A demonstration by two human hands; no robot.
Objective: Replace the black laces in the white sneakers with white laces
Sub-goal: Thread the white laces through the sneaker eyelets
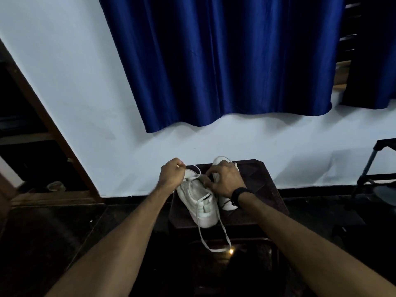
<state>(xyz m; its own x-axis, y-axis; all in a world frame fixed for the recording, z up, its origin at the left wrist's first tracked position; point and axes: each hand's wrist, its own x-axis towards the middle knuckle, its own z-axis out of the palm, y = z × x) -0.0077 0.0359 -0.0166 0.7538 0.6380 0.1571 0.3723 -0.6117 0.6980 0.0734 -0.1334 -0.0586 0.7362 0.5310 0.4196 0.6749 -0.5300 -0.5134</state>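
The left hand (172, 173) pinches the tip of a white lace (211, 236) and holds it up off the near sneaker (198, 201). The right hand (224, 179) has its fingers curled over the shoes' tongues; what they grip I cannot tell. Both sneakers crowd a small dark table (263, 189), the far sneaker (229, 205) showing black lace. The white lace loops past the table's front edge. A blue curtain (214, 61) hangs behind.

A blue curtain (216, 61) hangs at upper centre on a white wall (64, 71); a dark stand (368, 168) sits at right.
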